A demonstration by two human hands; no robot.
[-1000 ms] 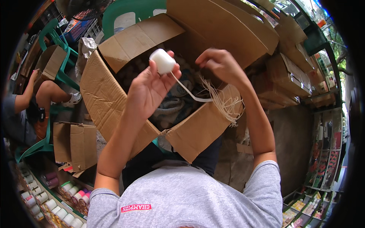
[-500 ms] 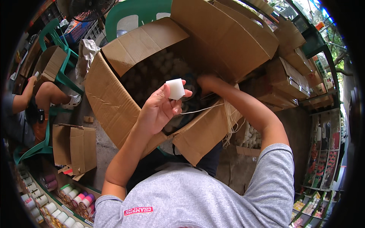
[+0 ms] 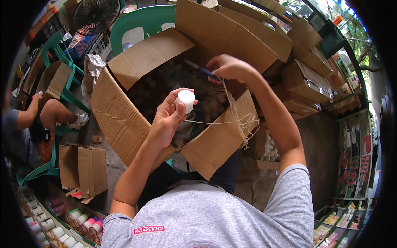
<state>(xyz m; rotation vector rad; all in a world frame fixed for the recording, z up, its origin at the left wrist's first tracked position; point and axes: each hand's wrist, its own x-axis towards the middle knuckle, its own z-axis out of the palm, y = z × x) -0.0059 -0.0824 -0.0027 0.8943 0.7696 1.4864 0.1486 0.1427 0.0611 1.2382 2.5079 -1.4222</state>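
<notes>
My left hand (image 3: pixel 167 118) is closed around a small white cylindrical candle (image 3: pixel 185 101) above the open cardboard box (image 3: pixel 120 113). A thin white wick cord (image 3: pixel 211 122) runs from the candle's lower end to a loose bundle of pale cords (image 3: pixel 244 124) hanging over the box's near right flap. My right hand (image 3: pixel 231 69) is closed on the dark handles of what look like scissors (image 3: pixel 202 71), their blade pointing left over the box. Many pale round pieces (image 3: pixel 165 80) lie in shadow inside the box; their details are hard to make out.
Behind the box stands a green plastic chair (image 3: pixel 142 18), with a fan (image 3: pixel 95 16) beyond it. Stacked cartons (image 3: pixel 308 84) line the right side. A smaller carton (image 3: pixel 92 170) sits at left, near another seated person (image 3: pixel 31 113). White pieces fill a carton (image 3: pixel 269 146) at right.
My right hand has come up out of the box, bringing the scissors into view. My left hand has turned the candle so its round end shows, shifting slightly left and down.
</notes>
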